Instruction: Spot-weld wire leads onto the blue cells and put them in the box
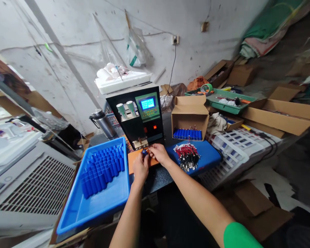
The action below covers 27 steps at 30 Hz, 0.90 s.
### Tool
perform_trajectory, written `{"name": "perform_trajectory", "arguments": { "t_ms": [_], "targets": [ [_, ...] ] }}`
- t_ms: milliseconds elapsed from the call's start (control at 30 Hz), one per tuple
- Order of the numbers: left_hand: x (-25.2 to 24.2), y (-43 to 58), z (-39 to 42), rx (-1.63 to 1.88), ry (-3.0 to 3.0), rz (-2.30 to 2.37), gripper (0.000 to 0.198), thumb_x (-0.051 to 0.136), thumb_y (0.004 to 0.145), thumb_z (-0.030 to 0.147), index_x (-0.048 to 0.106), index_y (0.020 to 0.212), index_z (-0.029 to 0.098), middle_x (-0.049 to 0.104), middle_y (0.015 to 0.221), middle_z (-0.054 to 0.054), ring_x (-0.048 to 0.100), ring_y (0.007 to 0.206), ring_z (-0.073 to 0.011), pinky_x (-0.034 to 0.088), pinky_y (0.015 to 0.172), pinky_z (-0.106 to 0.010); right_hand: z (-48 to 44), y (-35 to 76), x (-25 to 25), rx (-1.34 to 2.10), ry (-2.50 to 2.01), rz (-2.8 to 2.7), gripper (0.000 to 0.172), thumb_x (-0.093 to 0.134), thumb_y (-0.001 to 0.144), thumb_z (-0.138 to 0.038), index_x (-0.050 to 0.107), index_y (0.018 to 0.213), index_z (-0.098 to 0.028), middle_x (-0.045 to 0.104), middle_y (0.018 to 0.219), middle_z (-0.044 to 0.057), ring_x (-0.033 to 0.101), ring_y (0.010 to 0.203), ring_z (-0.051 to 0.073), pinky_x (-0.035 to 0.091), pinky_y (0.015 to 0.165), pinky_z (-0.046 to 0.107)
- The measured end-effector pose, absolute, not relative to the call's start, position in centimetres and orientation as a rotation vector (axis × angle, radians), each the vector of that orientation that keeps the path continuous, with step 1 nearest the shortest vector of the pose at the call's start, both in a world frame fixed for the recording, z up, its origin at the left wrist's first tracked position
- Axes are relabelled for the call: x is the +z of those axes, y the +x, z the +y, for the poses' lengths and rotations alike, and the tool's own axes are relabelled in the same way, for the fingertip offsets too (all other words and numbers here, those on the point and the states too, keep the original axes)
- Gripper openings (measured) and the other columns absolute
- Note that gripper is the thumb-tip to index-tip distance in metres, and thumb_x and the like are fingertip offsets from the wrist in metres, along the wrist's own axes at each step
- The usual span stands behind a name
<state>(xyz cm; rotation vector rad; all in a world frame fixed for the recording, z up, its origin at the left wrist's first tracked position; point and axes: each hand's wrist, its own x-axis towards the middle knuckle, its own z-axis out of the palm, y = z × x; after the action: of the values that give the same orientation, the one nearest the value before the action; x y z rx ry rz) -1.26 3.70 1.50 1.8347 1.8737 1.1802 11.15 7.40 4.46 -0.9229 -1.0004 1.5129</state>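
Observation:
My left hand (140,167) is closed round a small blue cylindrical cell (144,152), holding it just under the metal tips of a black spot-welding machine (138,115). My right hand (158,153) pinches at the same cell from the right, fingers together; what it holds is too small to make out. Both hands rest over an orange pad (133,162) in front of the machine. The machine has a lit blue screen on a green panel.
A blue tray (98,203) with several upright blue cells sits at my left. A bundle of red-and-white wires (187,155) lies on a blue mat at my right. Behind it an open cardboard box (189,117) holds more blue cells. A metal kettle (103,122) stands left of the machine.

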Motion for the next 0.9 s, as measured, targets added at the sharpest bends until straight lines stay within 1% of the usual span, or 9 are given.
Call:
{"name": "perform_trajectory", "arguments": {
  "t_ms": [100,200,367,567,733,833,900],
  "targets": [
    [1.5,-1.2,3.6,1.145,1.837,1.917,0.027,0.048,0.092,0.037,0.065,0.104,0.019,0.071,0.083,-0.009,0.065,0.075,-0.0235,0.044,0.066,-0.032,7.7,10.6,4.5,1.498,-0.941,-1.039,0.023,0.068,0.069,-0.036,0.057,0.064,-0.017,0.054,0.053,-0.004,0.047,0.046,0.008,0.032,0.042,0.018],
    [1.3,-1.2,3.7,1.195,1.833,1.894,0.028,0.049,0.091,0.037,0.065,0.108,0.020,0.071,0.084,-0.008,0.065,0.074,-0.0227,0.045,0.067,-0.031,7.9,10.3,4.2,1.458,-0.953,-1.075,0.021,0.068,0.071,-0.035,0.057,0.064,-0.018,0.055,0.054,-0.004,0.049,0.047,0.008,0.035,0.043,0.019],
    [1.0,-1.1,3.8,1.251,1.823,1.858,0.029,0.051,0.091,0.036,0.065,0.111,0.021,0.071,0.085,-0.008,0.065,0.075,-0.0220,0.047,0.070,-0.032,8.2,10.2,3.8,1.397,-0.980,-1.122,0.022,0.070,0.071,-0.035,0.059,0.065,-0.018,0.056,0.054,-0.004,0.051,0.046,0.010,0.037,0.044,0.020],
    [1.4,-0.9,3.6,1.167,1.818,1.938,0.031,0.050,0.092,0.036,0.065,0.114,0.021,0.070,0.083,-0.008,0.064,0.072,-0.0233,0.044,0.068,-0.032,8.4,10.1,3.4,1.343,-1.022,-1.183,0.025,0.072,0.071,-0.039,0.058,0.064,-0.019,0.055,0.050,-0.004,0.052,0.046,0.011,0.037,0.043,0.020],
    [1.6,-0.8,3.5,1.140,1.852,1.965,0.030,0.048,0.093,0.034,0.065,0.112,0.020,0.070,0.085,-0.009,0.066,0.079,-0.0254,0.043,0.069,-0.032,8.5,9.9,3.2,1.319,-1.038,-1.193,0.027,0.071,0.072,-0.042,0.057,0.063,-0.020,0.055,0.052,-0.004,0.052,0.047,0.012,0.039,0.045,0.020],
    [1.7,-0.7,3.5,1.132,1.866,1.967,0.029,0.046,0.094,0.034,0.065,0.112,0.020,0.071,0.088,-0.010,0.067,0.084,-0.0266,0.043,0.070,-0.033,8.4,9.9,3.3,1.315,-1.032,-1.190,0.025,0.070,0.072,-0.040,0.057,0.063,-0.020,0.054,0.052,-0.004,0.051,0.046,0.011,0.038,0.045,0.020],
    [1.7,-0.7,3.4,1.133,1.869,1.975,0.029,0.046,0.094,0.034,0.064,0.112,0.020,0.071,0.088,-0.010,0.067,0.084,-0.0266,0.043,0.070,-0.033,8.3,9.8,3.5,1.321,-1.018,-1.174,0.023,0.068,0.072,-0.037,0.057,0.064,-0.020,0.054,0.053,-0.004,0.050,0.047,0.011,0.038,0.045,0.021]
  ]
}}
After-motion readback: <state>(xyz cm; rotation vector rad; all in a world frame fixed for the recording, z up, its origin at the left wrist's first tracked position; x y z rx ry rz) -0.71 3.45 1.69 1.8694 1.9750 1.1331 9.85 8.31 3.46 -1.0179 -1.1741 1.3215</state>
